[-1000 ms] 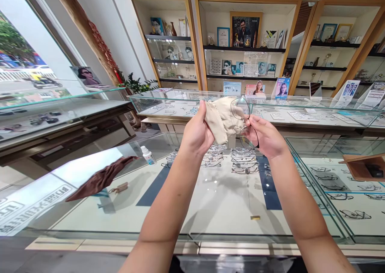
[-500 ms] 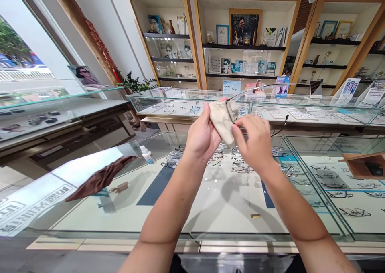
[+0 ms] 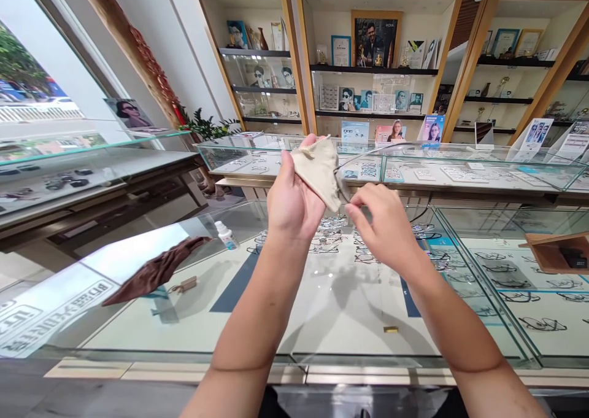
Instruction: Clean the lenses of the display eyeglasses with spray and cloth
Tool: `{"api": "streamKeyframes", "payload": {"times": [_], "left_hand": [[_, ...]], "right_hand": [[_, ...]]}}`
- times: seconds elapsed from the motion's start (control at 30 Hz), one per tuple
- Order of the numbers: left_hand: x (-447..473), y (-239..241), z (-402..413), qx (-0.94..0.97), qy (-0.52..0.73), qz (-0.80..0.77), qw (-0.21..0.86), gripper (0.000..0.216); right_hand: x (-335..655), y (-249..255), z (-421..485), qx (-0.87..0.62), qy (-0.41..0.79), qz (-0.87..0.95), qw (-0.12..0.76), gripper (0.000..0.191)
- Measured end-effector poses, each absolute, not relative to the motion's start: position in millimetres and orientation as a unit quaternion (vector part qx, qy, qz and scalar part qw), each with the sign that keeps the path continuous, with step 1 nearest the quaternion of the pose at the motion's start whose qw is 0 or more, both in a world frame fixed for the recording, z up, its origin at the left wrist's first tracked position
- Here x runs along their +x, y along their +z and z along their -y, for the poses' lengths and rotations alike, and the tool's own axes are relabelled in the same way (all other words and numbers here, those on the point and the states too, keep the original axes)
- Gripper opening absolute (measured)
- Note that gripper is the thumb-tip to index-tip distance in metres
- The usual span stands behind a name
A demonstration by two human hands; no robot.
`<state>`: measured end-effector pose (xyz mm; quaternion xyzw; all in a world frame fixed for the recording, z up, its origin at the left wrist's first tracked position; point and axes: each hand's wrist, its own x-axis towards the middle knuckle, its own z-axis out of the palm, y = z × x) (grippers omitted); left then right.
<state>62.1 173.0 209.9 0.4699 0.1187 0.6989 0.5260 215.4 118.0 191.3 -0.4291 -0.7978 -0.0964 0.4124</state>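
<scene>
Above the glass counter, my left hand point(image 3: 294, 203) is palm up and holds a beige cleaning cloth point(image 3: 317, 171). Its thumb stands at the left of the cloth, and its other fingers are mostly hidden beneath. My right hand point(image 3: 381, 224) pinches a pair of thin, dark-rimmed eyeglasses point(image 3: 343, 192) by the near side of the frame. One lens rim is at the cloth's right edge; I cannot tell whether they touch. The temples stretch away to the right, one blurred above the hand, the other's dark tip behind it.
A white spray bottle point(image 3: 226, 236), a crumpled brown cloth point(image 3: 156, 270) and a small brown block point(image 3: 184, 285) are on the left of the glass counter point(image 3: 331, 338). Rows of eyeglasses lie under the glass. A brown wooden tray point(image 3: 547, 250) stands at right.
My left hand and the cloth have shifted left. The cloth, which was wrapped about the lens, now lies more spread in the palm, with the eyeglasses' rim at its edge.
</scene>
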Motion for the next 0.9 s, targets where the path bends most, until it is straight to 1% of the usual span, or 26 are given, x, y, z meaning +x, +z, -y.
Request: {"api": "streamKeyframes", "payload": {"times": [0.07, 0.1, 0.3, 0.4, 0.5, 0.57, 0.63, 0.7, 0.8, 0.9], "left_hand": [[73.2, 207.8, -168.4, 0.465, 0.693, -0.125, 0.537, 0.046], [80.0, 206.0, -165.7, 0.463, 0.686, -0.124, 0.548, 0.046], [107.7, 192.0, -155.6, 0.465, 0.596, -0.122, 0.643, 0.045], [110.6, 186.5, -156.4, 0.465, 0.552, -0.132, 0.679, 0.047], [109.2, 184.2, -160.5, 0.474, 0.514, -0.142, 0.701, 0.046], [103.4, 185.4, -165.5, 0.496, 0.498, -0.156, 0.694, 0.047], [93.1, 188.4, -171.3, 0.526, 0.507, -0.175, 0.66, 0.047], [80.4, 192.1, -176.1, 0.559, 0.54, -0.198, 0.597, 0.044], [63.9, 196.9, -177.1, 0.619, 0.599, -0.227, 0.454, 0.032], [55.0, 200.6, -171.1, 0.658, 0.649, -0.237, 0.3, 0.034]], "right_hand": [[217.5, 191.3, -119.9, -0.422, -0.081, 0.762, 0.484, 0.02], [216.7, 189.9, -121.7, -0.418, -0.083, 0.749, 0.507, 0.021], [203.3, 174.8, -135.9, -0.448, -0.127, 0.708, 0.531, 0.03], [205.5, 176.0, -138.0, -0.447, -0.125, 0.679, 0.568, 0.03], [217.7, 186.6, -134.7, -0.406, -0.082, 0.643, 0.645, 0.027], [230.3, 196.3, -131.4, -0.373, -0.019, 0.623, 0.687, 0.025], [244.8, 205.7, -128.9, -0.349, 0.066, 0.616, 0.703, 0.024], [259.5, 213.3, -127.7, -0.322, 0.161, 0.626, 0.692, 0.024], [277.3, 220.6, -127.0, -0.296, 0.305, 0.646, 0.634, 0.025], [286.9, 224.4, -125.7, -0.289, 0.421, 0.654, 0.558, 0.027]]}}
